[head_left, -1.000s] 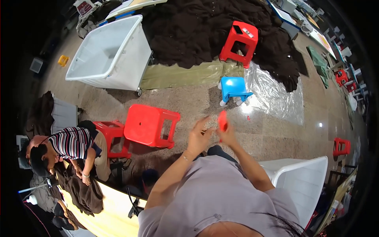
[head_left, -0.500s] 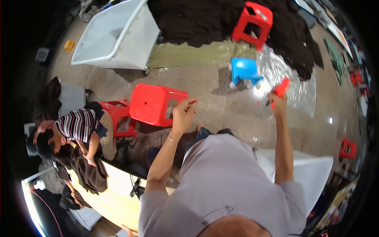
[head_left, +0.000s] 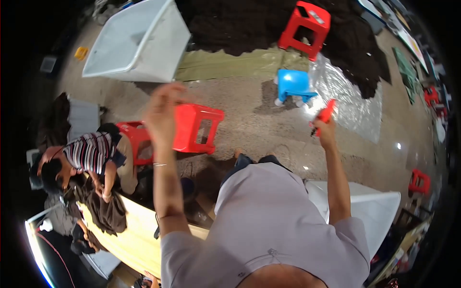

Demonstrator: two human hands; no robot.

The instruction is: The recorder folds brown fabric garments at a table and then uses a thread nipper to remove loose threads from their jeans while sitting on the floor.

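Note:
In my right hand [head_left: 325, 129] is a bright red hand tool [head_left: 326, 111]; its exact kind is too small to make out. Its red end points up and away, and a dark part sticks out at the left of my fingers. My left hand [head_left: 161, 113] is raised in front of a red plastic stool [head_left: 198, 127] and hides that stool's left side. Motion smears its fingers, so I cannot tell whether they hold anything. A small blue stool [head_left: 293, 84] stands on the floor beyond my right hand.
A large white tub cart [head_left: 163, 48] stands far left. Another red stool [head_left: 312, 29], with flat items on it, is by dark cloth [head_left: 230, 24]. Left, a person in a striped shirt [head_left: 89, 152] handles dark fabric at a wooden table [head_left: 139, 230]. A white bin [head_left: 379, 206] sits right.
My left hand has swung left from the stool's right side to its left side and now blurs. My right hand with the red tool has shifted slightly left and nearer.

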